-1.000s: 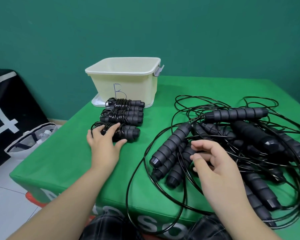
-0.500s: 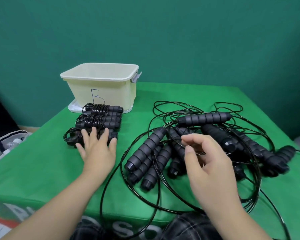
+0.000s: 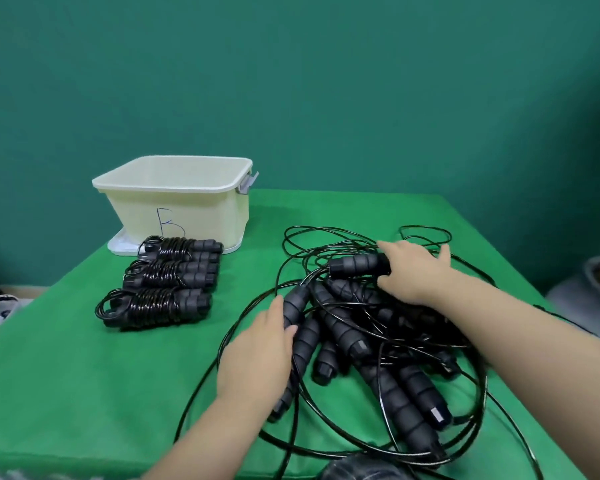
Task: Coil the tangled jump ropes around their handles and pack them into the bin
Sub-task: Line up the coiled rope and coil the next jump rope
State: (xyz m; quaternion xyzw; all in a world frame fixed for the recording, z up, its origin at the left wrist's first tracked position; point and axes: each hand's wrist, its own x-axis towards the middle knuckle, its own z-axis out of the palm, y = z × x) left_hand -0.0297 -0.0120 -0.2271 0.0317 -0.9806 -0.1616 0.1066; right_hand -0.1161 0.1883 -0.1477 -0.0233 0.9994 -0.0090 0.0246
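Handles of black ribbed foam lie heaped in the tangled pile of thin black jump ropes (image 3: 378,327) on the right half of the green cloth-covered table (image 3: 66,375), directly under both hands. Right hand (image 3: 411,271) wraps its fingers round the far end of the uppermost black ribbed handle (image 3: 357,264), whose long axis runs left–right across the view; this hand is the nearer one to it. Left hand (image 3: 260,355) rests at the pile's left edge, thumb against a second ribbed handle (image 3: 293,306) that lies slanted, far end up and to the right; whether its fingers close round that handle cannot be told. Hands are well apart. Three already coiled rope bundles (image 3: 163,271) sit in a row left of the pile, just in front of the cream plastic bin (image 3: 174,202) marked with a handwritten letter; none is packed yet. Bin stands at the table's far left, before a plain teal wall (image 3: 326,81).
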